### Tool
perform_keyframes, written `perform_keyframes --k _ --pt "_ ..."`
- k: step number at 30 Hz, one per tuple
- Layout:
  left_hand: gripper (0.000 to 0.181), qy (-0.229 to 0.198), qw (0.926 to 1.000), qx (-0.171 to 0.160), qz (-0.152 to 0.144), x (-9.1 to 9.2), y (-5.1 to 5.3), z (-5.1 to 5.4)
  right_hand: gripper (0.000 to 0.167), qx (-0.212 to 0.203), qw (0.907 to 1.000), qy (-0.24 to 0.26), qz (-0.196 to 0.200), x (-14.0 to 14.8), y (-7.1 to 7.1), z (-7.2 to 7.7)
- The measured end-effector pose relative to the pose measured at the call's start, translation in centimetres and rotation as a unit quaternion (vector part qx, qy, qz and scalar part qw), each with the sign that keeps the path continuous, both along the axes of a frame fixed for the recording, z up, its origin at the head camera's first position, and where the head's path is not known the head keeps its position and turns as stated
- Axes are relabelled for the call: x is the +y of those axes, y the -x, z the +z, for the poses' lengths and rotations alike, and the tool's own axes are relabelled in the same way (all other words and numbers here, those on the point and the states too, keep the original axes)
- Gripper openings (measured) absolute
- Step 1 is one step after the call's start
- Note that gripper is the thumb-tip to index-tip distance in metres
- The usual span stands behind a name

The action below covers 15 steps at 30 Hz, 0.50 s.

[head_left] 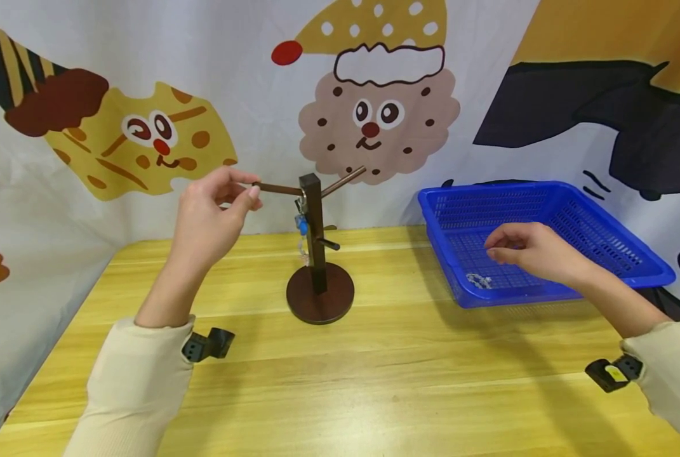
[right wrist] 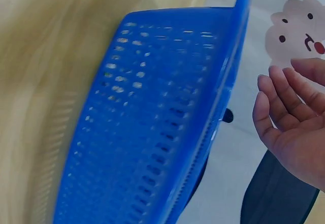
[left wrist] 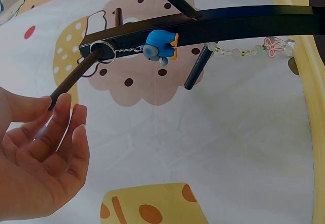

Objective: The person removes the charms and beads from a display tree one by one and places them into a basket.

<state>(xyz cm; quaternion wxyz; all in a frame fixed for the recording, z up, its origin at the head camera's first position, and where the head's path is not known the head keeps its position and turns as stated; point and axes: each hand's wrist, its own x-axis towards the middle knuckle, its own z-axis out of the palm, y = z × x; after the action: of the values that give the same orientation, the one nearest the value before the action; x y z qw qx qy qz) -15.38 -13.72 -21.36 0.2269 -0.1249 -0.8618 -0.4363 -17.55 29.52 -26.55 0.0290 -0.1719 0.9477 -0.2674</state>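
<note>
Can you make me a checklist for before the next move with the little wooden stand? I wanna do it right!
1. Wooden stand upright: ok, its round base sits on the table.
2. Blue keychain on its peg: ok, looped around it.
3. Left hand free: not ok, it pinches that peg's tip.
4. Right hand free: ok, it holds nothing.
5. Beaded loop in the blue basket: ok, lying near one corner.
6. Loop unbroken: cannot tell, too small.
</note>
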Motion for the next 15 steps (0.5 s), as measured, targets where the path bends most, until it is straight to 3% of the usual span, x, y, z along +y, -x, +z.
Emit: perform_keyframes --k 15 --pt "0.017 -0.001 1.0 -0.001 0.002 0.1 0.0 0.0 0.011 -0.009 0.9984 0.026 0.049 -3.6 0.8 1.2"
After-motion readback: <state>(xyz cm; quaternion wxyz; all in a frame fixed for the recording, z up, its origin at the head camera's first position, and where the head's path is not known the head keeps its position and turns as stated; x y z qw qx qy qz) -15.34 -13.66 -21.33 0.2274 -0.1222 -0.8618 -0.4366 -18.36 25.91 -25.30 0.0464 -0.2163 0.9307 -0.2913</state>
